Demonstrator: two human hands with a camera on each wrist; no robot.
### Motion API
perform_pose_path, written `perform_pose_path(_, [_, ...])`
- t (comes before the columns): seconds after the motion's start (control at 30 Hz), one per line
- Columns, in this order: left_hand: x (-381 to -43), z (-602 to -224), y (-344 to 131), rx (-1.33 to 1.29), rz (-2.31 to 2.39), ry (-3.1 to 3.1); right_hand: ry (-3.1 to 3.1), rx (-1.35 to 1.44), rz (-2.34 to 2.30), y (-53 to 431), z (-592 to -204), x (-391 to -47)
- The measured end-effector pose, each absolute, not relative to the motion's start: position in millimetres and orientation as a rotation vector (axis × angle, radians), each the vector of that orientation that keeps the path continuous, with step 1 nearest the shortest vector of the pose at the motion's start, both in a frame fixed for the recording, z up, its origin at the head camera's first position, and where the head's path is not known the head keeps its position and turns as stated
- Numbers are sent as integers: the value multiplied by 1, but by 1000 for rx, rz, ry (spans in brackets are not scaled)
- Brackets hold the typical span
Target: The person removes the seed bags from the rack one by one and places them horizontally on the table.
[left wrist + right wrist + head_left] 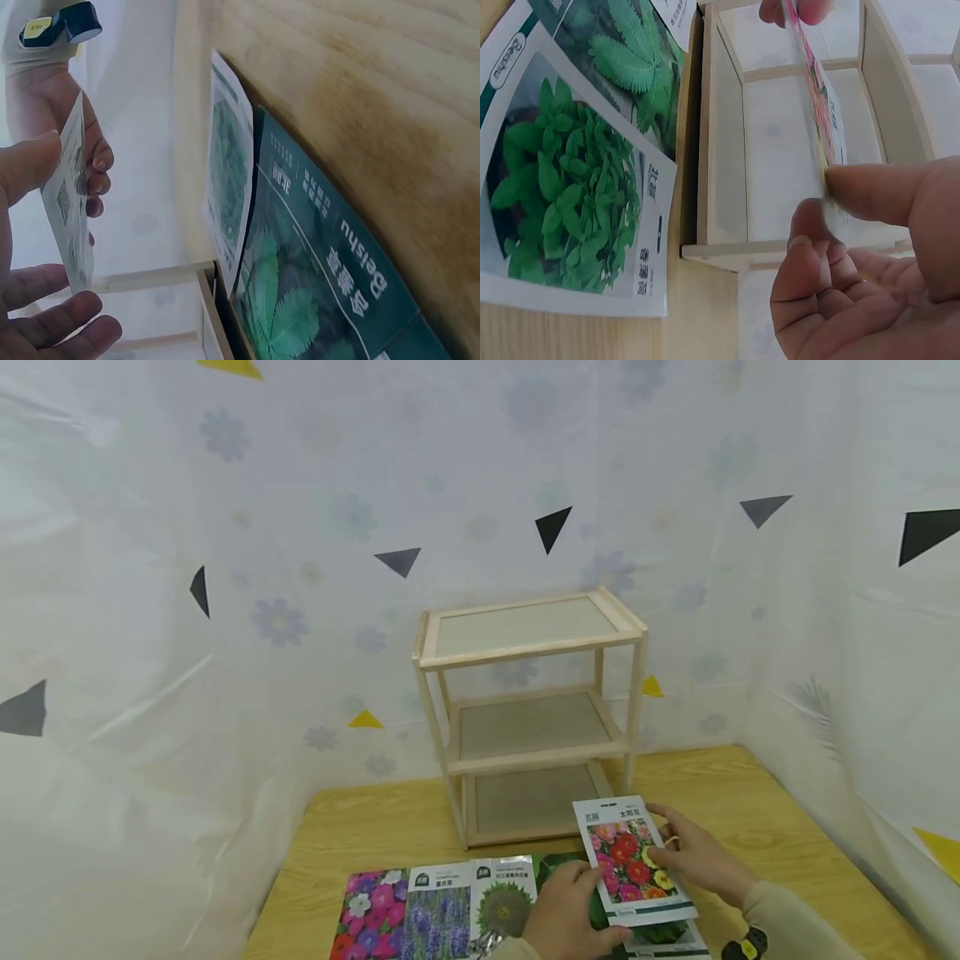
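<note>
A flower seed packet, white with red, pink and yellow blooms, is held up tilted above the other packets. My right hand pinches its right edge, thumb on the printed face and fingers behind, as the right wrist view shows. At the lower left edge my left hand has the packet between thumb and fingers; the left wrist view shows the packet's back. Beneath lie a mint packet and a green fern-leaf packet, partly covered in the head view.
Further left in the row lie a sunflower packet, a lavender packet and a pink-purple flower packet. Behind them a three-tier wooden rack stands on the wooden table. Pale patterned sheeting surrounds the table.
</note>
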State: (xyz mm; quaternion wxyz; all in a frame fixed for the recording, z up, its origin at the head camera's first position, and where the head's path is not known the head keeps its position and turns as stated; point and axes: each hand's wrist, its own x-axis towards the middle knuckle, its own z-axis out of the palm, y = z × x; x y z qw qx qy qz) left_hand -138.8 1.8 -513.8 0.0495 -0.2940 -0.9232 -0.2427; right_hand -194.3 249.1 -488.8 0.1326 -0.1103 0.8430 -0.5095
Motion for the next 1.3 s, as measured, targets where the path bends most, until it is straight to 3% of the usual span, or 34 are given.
perform_pose_path(0.7, [-143, -525, 70, -1138, -305, -2839, 2085, -265, -1586, 341, -522, -191])
perform_pose_path(1.3, [-144, -543, 109, -1119, -240, -2867, 1952, -89, -1743, 372, -548, -189])
